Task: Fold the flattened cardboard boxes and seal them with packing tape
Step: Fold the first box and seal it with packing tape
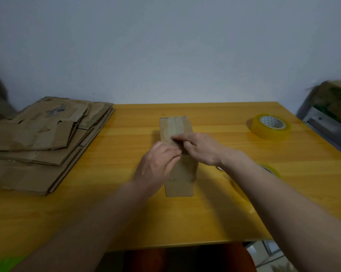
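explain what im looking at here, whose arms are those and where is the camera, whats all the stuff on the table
There is no machine: a person works with bare hands, and the one picture comes from a camera worn on their head, looking forward and down. So the arms reaching in from the bottom are the wearer's own. Both hands, the left hand and the right hand, are on top of a small folded cardboard box in the middle of a yellow wooden table, with their fingers curled at its top seam. On the left lies a stack of flattened cardboard boxes. At the far right sits a roll of clear packing tape. A second tape roll peeks out from behind the right forearm.
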Demonstrator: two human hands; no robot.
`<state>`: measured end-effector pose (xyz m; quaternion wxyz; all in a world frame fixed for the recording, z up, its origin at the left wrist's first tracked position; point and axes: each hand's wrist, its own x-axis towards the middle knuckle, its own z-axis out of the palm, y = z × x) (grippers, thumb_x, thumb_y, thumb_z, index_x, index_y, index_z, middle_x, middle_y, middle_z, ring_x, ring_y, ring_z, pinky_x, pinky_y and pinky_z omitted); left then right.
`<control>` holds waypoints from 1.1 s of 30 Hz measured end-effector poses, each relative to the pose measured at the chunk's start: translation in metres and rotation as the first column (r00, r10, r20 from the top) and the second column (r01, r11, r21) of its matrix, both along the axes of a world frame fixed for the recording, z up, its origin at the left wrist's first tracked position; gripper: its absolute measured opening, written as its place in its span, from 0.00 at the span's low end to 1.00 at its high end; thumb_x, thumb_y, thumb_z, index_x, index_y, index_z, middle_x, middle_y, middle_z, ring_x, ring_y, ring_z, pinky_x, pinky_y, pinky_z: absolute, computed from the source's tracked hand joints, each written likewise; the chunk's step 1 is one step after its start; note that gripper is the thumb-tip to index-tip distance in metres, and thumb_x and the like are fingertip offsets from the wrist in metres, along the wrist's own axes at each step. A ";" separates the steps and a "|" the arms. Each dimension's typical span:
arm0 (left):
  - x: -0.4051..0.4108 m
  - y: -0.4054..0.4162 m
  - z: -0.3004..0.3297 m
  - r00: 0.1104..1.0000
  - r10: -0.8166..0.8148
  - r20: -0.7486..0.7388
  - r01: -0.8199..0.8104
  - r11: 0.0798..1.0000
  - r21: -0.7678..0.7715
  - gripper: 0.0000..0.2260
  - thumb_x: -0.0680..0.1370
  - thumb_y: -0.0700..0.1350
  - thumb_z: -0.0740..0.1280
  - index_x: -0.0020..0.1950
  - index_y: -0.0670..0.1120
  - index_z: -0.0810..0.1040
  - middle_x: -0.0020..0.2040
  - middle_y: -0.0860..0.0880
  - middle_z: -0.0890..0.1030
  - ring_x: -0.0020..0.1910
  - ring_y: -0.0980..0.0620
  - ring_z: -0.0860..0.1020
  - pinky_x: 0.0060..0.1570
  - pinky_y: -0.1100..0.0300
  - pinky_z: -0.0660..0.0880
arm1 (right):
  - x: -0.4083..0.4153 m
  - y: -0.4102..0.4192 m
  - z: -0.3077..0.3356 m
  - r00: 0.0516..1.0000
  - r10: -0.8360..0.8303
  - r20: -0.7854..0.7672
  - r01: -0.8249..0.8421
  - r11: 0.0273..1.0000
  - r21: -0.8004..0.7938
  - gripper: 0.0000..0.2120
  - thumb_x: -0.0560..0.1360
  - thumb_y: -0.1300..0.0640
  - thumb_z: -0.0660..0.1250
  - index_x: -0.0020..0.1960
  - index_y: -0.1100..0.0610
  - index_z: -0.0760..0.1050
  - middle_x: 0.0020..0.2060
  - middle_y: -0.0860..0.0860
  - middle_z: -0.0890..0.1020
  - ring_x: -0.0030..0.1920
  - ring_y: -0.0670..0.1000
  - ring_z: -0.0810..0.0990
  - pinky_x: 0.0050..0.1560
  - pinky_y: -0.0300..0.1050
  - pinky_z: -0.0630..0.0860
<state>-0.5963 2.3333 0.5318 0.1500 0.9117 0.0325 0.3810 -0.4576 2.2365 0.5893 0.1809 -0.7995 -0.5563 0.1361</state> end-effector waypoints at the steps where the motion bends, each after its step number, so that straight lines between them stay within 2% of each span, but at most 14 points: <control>1: 0.001 0.002 0.000 1.000 -0.005 -0.002 0.005 1.000 0.005 0.07 0.73 0.35 0.73 0.51 0.37 0.84 0.48 0.43 0.84 0.48 0.44 0.80 0.52 0.54 0.77 | 0.003 0.006 -0.001 1.000 0.007 0.023 -0.007 1.000 -0.025 0.21 0.82 0.58 0.51 0.73 0.51 0.66 0.72 0.50 0.68 0.72 0.51 0.65 0.68 0.41 0.60; 3: 0.002 0.005 -0.002 1.000 -0.018 0.003 0.018 1.000 0.018 0.06 0.73 0.35 0.73 0.50 0.37 0.83 0.47 0.43 0.83 0.48 0.44 0.81 0.51 0.53 0.77 | 0.010 0.020 -0.003 0.997 0.036 0.073 -0.030 0.997 -0.078 0.21 0.82 0.57 0.51 0.74 0.50 0.64 0.75 0.48 0.63 0.74 0.50 0.60 0.73 0.43 0.56; 6: 0.005 0.006 -0.008 0.999 -0.041 0.019 0.040 0.999 0.034 0.06 0.73 0.33 0.71 0.50 0.36 0.83 0.49 0.42 0.84 0.51 0.44 0.81 0.56 0.54 0.75 | 0.021 0.041 -0.008 0.986 0.058 0.154 -0.040 0.992 -0.116 0.21 0.83 0.54 0.50 0.76 0.53 0.61 0.76 0.49 0.60 0.76 0.51 0.57 0.74 0.47 0.55; 9: 0.010 0.007 -0.015 0.999 -0.035 0.039 0.033 0.998 0.054 0.05 0.74 0.34 0.70 0.50 0.36 0.82 0.52 0.42 0.84 0.55 0.46 0.81 0.59 0.51 0.75 | 0.029 0.058 -0.010 0.975 0.070 0.212 -0.051 0.994 -0.096 0.21 0.83 0.53 0.50 0.75 0.57 0.61 0.75 0.52 0.62 0.75 0.52 0.57 0.73 0.46 0.54; 14: 0.014 0.016 -0.022 0.996 -0.050 0.077 0.045 0.997 0.068 0.06 0.76 0.37 0.67 0.48 0.36 0.82 0.54 0.42 0.83 0.57 0.46 0.80 0.60 0.51 0.75 | 0.039 0.080 -0.019 0.958 0.085 0.275 -0.042 0.986 -0.160 0.25 0.84 0.48 0.46 0.78 0.55 0.51 0.78 0.50 0.52 0.77 0.49 0.48 0.75 0.44 0.44; 16: 0.015 0.017 -0.024 0.994 -0.056 0.090 0.049 0.996 0.079 0.07 0.76 0.37 0.66 0.48 0.35 0.82 0.56 0.42 0.83 0.59 0.46 0.80 0.61 0.51 0.74 | 0.042 0.089 -0.022 0.954 0.045 0.297 -0.007 0.992 -0.127 0.25 0.83 0.47 0.46 0.78 0.55 0.52 0.77 0.51 0.55 0.76 0.51 0.52 0.74 0.46 0.48; 18: 0.017 0.017 -0.026 0.992 -0.067 0.111 0.058 0.995 0.083 0.07 0.76 0.38 0.66 0.47 0.35 0.82 0.56 0.42 0.83 0.59 0.47 0.80 0.61 0.51 0.74 | 0.045 0.097 -0.022 0.954 -0.007 0.301 0.029 0.997 -0.068 0.24 0.83 0.47 0.48 0.76 0.56 0.57 0.73 0.54 0.63 0.73 0.55 0.60 0.71 0.47 0.55; 21: 0.018 0.018 -0.029 0.988 -0.078 0.136 0.067 0.994 0.081 0.06 0.76 0.38 0.68 0.47 0.36 0.82 0.56 0.43 0.83 0.58 0.48 0.80 0.60 0.51 0.75 | 0.051 0.106 -0.021 0.957 -0.067 0.281 0.077 0.997 -0.024 0.20 0.82 0.46 0.50 0.69 0.55 0.68 0.65 0.55 0.72 0.66 0.56 0.67 0.64 0.49 0.62; 23: 0.017 0.019 -0.029 0.989 -0.075 0.130 0.065 0.994 0.083 0.08 0.76 0.40 0.69 0.51 0.38 0.82 0.57 0.44 0.83 0.59 0.49 0.80 0.60 0.53 0.74 | 0.054 0.110 -0.021 0.961 -0.095 0.260 0.103 0.995 -0.017 0.19 0.82 0.45 0.51 0.63 0.54 0.72 0.61 0.55 0.76 0.63 0.57 0.70 0.60 0.51 0.64; 26: 0.016 0.018 -0.029 0.992 -0.059 0.109 0.045 0.992 0.120 0.13 0.75 0.44 0.70 0.58 0.41 0.82 0.58 0.46 0.82 0.59 0.51 0.79 0.62 0.57 0.72 | 0.057 0.114 -0.020 0.972 -0.142 0.188 0.145 0.989 -0.001 0.18 0.81 0.44 0.52 0.55 0.54 0.74 0.56 0.57 0.79 0.58 0.59 0.74 0.53 0.51 0.69; 29: 0.018 0.014 -0.029 0.989 -0.028 0.143 0.014 0.995 0.094 0.11 0.75 0.44 0.70 0.56 0.42 0.83 0.56 0.47 0.83 0.58 0.52 0.80 0.61 0.57 0.73 | 0.059 0.118 -0.020 0.977 -0.176 0.118 0.177 0.984 0.004 0.15 0.81 0.43 0.54 0.47 0.52 0.71 0.53 0.56 0.80 0.54 0.59 0.76 0.44 0.47 0.67; 31: 0.019 0.012 -0.029 0.988 -0.011 0.153 -0.001 0.997 0.079 0.11 0.75 0.43 0.71 0.55 0.42 0.84 0.56 0.47 0.83 0.58 0.52 0.80 0.60 0.57 0.73 | 0.059 0.117 -0.020 0.976 -0.181 0.117 0.182 0.983 0.000 0.16 0.81 0.43 0.53 0.47 0.53 0.71 0.53 0.56 0.79 0.54 0.58 0.76 0.44 0.47 0.66; 33: 0.019 0.010 -0.029 0.988 -0.006 0.152 -0.004 0.998 0.067 0.10 0.75 0.43 0.71 0.54 0.41 0.84 0.55 0.47 0.84 0.57 0.52 0.80 0.60 0.56 0.74 | 0.057 0.113 -0.020 0.977 -0.178 0.115 0.178 0.984 0.007 0.17 0.82 0.46 0.51 0.52 0.56 0.74 0.55 0.57 0.79 0.55 0.59 0.75 0.46 0.48 0.68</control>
